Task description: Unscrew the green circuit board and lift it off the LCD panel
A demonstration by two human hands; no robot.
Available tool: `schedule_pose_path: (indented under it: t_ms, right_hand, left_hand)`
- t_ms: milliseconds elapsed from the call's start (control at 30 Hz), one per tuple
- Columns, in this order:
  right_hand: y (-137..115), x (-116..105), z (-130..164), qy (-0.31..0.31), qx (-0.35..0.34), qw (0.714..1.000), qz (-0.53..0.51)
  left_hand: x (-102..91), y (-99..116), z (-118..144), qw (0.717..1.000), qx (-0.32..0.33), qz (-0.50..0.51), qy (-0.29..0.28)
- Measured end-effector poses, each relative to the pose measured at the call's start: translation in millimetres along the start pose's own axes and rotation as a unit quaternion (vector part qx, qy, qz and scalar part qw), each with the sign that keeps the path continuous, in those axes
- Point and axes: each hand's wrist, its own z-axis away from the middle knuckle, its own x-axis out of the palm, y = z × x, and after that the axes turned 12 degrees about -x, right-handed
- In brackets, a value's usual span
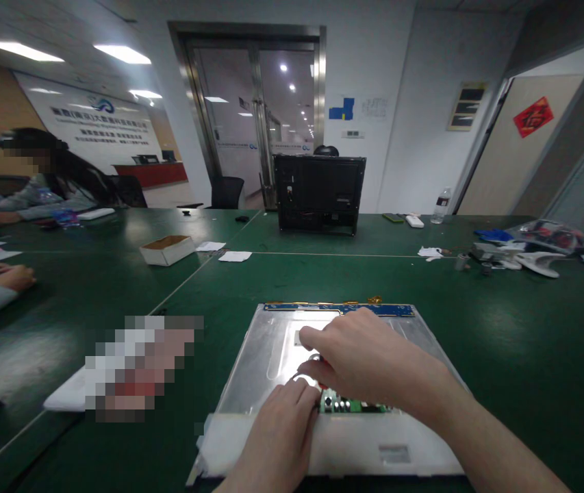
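A display panel lies back side up in front of me, its metal plate shiny. Along its far edge runs a blue circuit strip, and a green circuit board shows in part nearer to me. My right hand is curled above the board. Between its fingers a small thing with red and metallic parts shows; its kind is mostly hidden. Close beside it, my left hand rests on the panel by the board's left end, fingers bent together. What they pinch, if anything, is hidden.
A blurred white and reddish item lies left of the panel. Farther off are a small open box, papers, a black monitor housing, a bottle and a cluttered pile. People sit at the left.
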Motion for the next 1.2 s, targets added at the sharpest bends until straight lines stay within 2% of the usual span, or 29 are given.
schedule_pose_path:
  t_ms: [267, 400, 533, 833, 1067, 1200]
  right_hand:
    - [6.5, -4.1, 5.6, 0.010, -0.059, 0.996, -0.061]
    - [6.1, -2.5, 3.0, 0.008, -0.032, 0.998, -0.047]
    - [5.9, -1.2, 1.0, -0.002, 0.002, 1.000, -0.019]
    - [5.3, -2.5, 6.3, 0.029, -0.051, 0.997, -0.042]
    - [9.2, 0.9, 2.1, 0.006, 0.006, 1.000, -0.021]
    - [9.0, 0.6, 1.1, -0.001, 0.007, 1.000, -0.014]
  left_hand:
    - [2.7, -1.8, 0.2, 1.000, 0.003, -0.001, 0.005]
    - [3.4, -3.0, 0.4, 1.000, 0.018, 0.006, 0.024]
    - [-0.8, 0.3, 0.8, 1.000, 0.001, -0.004, 0.012]
    - [2.0, -1.2, 0.4, 1.000, -0.006, -0.010, -0.004]
    - [1.2, 0.5, 1.1, 1.000, -0.005, -0.017, 0.004]
    - [2.2, -1.4, 0.7, 1.000, -0.005, -0.015, 0.000]
